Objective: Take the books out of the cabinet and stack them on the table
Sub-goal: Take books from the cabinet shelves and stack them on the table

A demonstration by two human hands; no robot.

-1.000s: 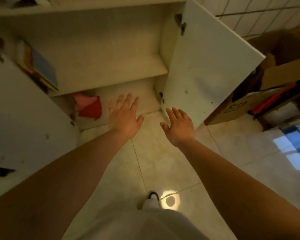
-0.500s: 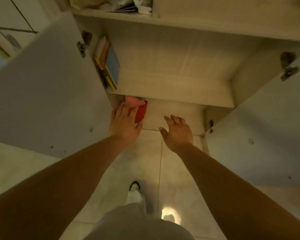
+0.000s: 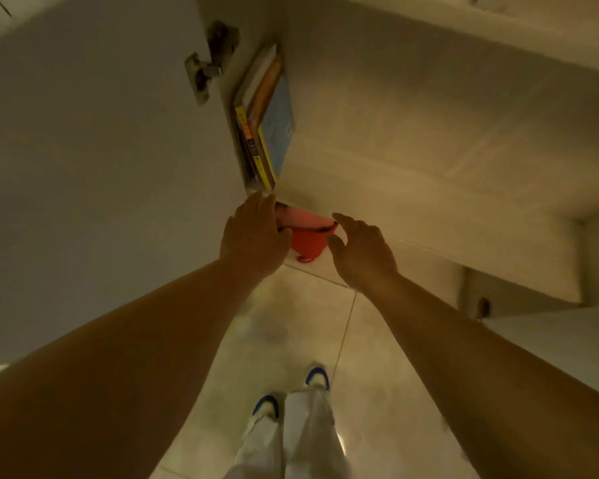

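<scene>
Both hands point(image 3: 256, 236) point(image 3: 362, 252) empty — near books point(image 3: 267, 126)

Two bare hands reach toward an open cabinet: one left hand point(image 3: 253, 233) and one right hand point(image 3: 360, 252), both empty with fingers spread. One row of books point(image 3: 265, 122) stands on the shelf; about four or five spines show, though blur prevents an exact count. Below the shelf sits one red container point(image 3: 306, 242) with one pink item point(image 3: 300, 219) on top. One cabinet door point(image 3: 94, 160) hangs open, bearing one metal hinge point(image 3: 210, 62). Two shoes point(image 3: 317, 376) stand on the tiled floor point(image 3: 291, 323).
</scene>
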